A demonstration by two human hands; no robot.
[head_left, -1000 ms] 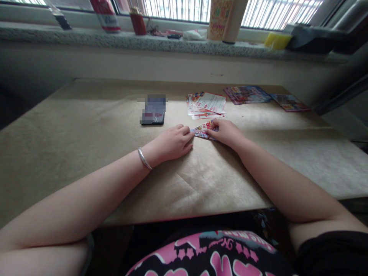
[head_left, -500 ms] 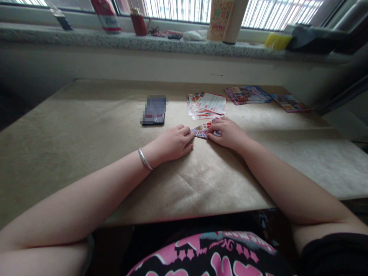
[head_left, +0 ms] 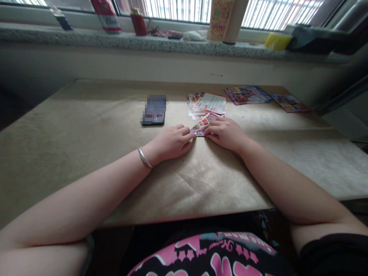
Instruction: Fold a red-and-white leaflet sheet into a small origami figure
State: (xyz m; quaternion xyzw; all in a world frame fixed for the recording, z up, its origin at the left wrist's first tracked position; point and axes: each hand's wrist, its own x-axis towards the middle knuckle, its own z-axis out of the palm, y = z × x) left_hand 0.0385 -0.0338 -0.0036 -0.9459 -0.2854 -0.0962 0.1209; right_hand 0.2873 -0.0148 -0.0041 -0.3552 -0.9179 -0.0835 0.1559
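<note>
A small printed leaflet [head_left: 203, 123], folded at an angle and bearing red figures, lies on the table between my hands. My left hand [head_left: 176, 141] has its fingertips on the leaflet's left corner, with the fingers close together. On the other side my right hand [head_left: 225, 132] grips the right part of it, thumb and fingers closed, hiding that end. Just beyond the leaflet is a loose pile of printed sheets [head_left: 211, 102], white with red edges. A silver bangle [head_left: 145, 157] circles my left wrist.
A phone [head_left: 155, 110] lies left of the sheets. Colourful leaflets [head_left: 248, 94] are stacked at the back right, with another small stack [head_left: 290, 103] beside them. Along the windowsill [head_left: 129, 41] stand a red can [head_left: 106, 17], a patterned carton [head_left: 219, 21] and a yellow object [head_left: 278, 41].
The leaflet's upper part has turned upward, showing more of its red figures. My right hand has shifted slightly left and down; my left hand is almost where it was.
</note>
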